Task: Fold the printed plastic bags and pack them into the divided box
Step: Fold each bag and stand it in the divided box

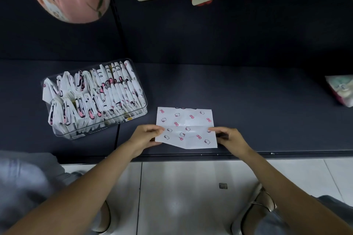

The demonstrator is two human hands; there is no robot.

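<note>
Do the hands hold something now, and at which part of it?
Yes. Both hands hold the printed bag lying on the shelf: the left hand pinches its left edge, the right hand its right edge, each grip about mid-height.

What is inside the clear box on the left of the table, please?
The clear box is packed with folded printed bags standing on edge in rows. They cover its dividers and floor, so those cannot be seen.

Bare forearms; pale strapped shoes (pixel 256 210)
</note>
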